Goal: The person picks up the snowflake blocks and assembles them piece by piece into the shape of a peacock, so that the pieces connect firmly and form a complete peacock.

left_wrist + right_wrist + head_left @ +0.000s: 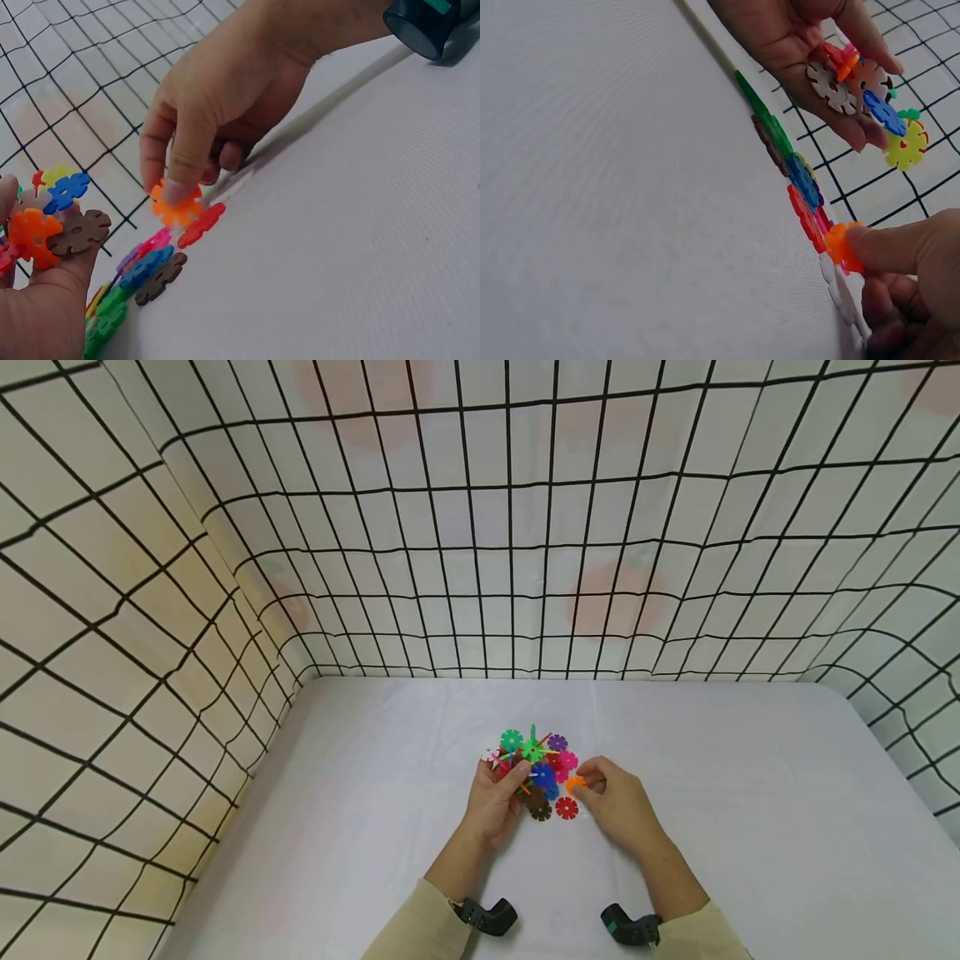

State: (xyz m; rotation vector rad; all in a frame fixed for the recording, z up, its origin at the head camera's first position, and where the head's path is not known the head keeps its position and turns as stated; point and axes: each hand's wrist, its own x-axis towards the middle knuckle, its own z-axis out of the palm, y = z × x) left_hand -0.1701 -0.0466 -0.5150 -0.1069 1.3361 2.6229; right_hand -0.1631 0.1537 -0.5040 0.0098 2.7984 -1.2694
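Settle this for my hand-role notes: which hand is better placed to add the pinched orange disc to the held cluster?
Probably the right hand: it pinches the orange disc, while the left hand holds the cluster.

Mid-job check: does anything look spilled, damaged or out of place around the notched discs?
Nothing stands out. The right grip pinches an orange disc, the left grip holds a multicoloured cluster, and loose discs lie grouped on the white tabletop. No break is visible.
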